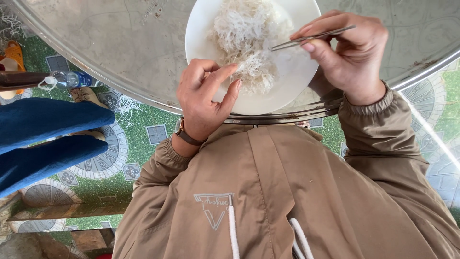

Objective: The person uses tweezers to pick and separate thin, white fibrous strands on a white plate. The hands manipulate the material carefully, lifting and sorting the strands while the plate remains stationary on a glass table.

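Note:
A white plate [201, 38] rests on a round metal table [120, 43] and carries a heap of pale, stringy white fibres [247, 38]. My left hand [206, 98] lies on the near rim of the plate, with thumb and forefinger pinching a small tuft at the heap's edge. My right hand [350, 52] hovers over the plate's right side and grips thin metal tweezers [311, 37], whose tips point left toward the fibres. A watch sits on my left wrist. Both sleeves are tan.
Another person's legs in blue trousers [43, 139] stretch in from the left, over a green patterned tile floor [143, 120]. A plastic bottle [72, 79] lies by the table's left edge. Sandals [14, 52] stand at far left. My tan jacket fills the lower frame.

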